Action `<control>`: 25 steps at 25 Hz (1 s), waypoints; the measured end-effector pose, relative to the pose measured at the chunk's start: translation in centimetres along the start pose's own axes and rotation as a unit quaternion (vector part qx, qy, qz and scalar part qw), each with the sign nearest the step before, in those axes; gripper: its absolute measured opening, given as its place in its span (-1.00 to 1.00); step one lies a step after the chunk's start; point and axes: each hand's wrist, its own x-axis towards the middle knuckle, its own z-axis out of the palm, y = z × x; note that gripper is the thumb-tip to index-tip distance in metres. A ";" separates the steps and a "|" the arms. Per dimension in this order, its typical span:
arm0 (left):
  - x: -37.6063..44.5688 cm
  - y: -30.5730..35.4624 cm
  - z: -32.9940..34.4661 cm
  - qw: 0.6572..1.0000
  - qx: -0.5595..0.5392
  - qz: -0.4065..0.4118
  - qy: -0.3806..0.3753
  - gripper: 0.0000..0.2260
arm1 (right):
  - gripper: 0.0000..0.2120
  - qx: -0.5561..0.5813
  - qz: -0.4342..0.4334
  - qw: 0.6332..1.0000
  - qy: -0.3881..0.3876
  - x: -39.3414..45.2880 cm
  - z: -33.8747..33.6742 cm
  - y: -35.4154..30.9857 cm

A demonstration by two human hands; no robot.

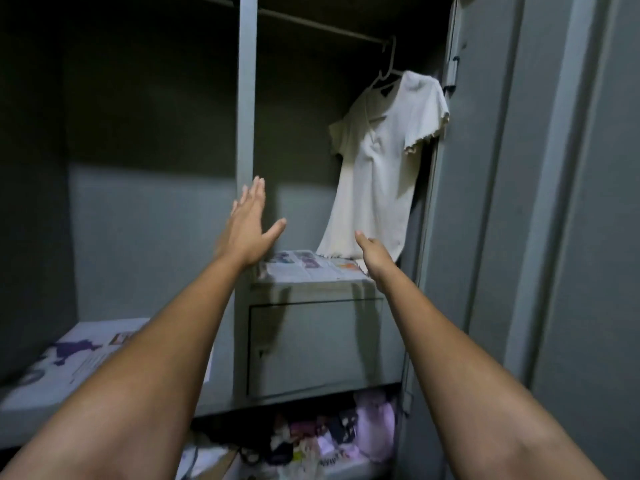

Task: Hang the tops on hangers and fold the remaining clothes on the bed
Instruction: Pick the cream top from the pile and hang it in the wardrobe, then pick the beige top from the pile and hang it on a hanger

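The cream ribbed short-sleeved top (377,168) hung lengthwise on its white hanger (388,69), up-right of both empty hands, nearer the loosely curled right hand (372,252) than the flat-open left hand (247,225).

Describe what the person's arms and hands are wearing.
Nothing shows on them: both forearms are bare up to the frame edge, with no sleeves, gloves, watch or bracelets. The left hand and right hand carry no visible rings on the fingers.

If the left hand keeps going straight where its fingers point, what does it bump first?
Probably the grey post in the wardrobe's middle: the left hand points up at it with flat fingers. Depth is unclear, so it might pass beside it.
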 end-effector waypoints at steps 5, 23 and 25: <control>-12.3 3.3 -1.0 0.918 -0.279 -0.272 -0.080 -0.28 | 0.06 0.021 0.075 0.997 -0.020 -11.3 -0.6 6.3; -26.8 29.0 -2.7 0.726 -0.546 -0.181 -0.377 -0.44 | -0.50 -0.021 0.137 0.962 0.235 -48.9 -18.9 0.9; -29.1 33.7 -3.2 0.700 -0.563 -0.151 -0.413 -0.47 | -0.47 -0.043 0.158 0.939 0.301 -53.9 -22.9 0.7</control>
